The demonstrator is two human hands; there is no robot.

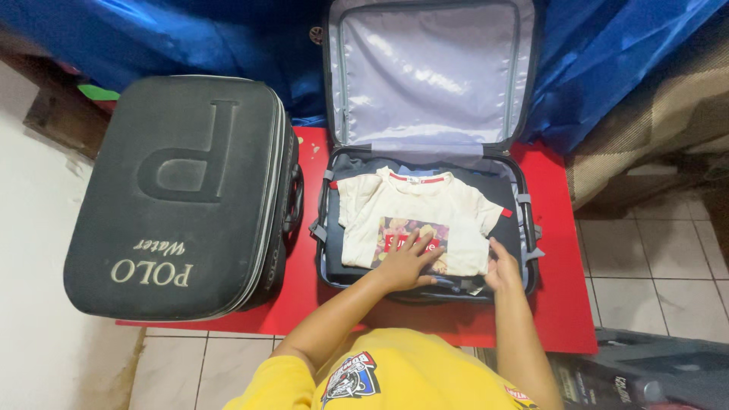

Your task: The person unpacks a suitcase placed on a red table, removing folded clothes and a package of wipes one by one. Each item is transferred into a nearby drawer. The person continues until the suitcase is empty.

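A soft cream T-shirt, folded, lies in the open suitcase on the red surface. Left hand presses flat on it, fingers spread; right hand touches its corner, grip released.

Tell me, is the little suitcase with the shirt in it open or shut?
Open. The small suitcase has its lid standing up, pale lining showing, and a cream T-shirt lies inside.

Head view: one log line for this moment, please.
left hand: flat on cream T-shirt | right hand: at shirt's right edge | open suitcase: shirt on top
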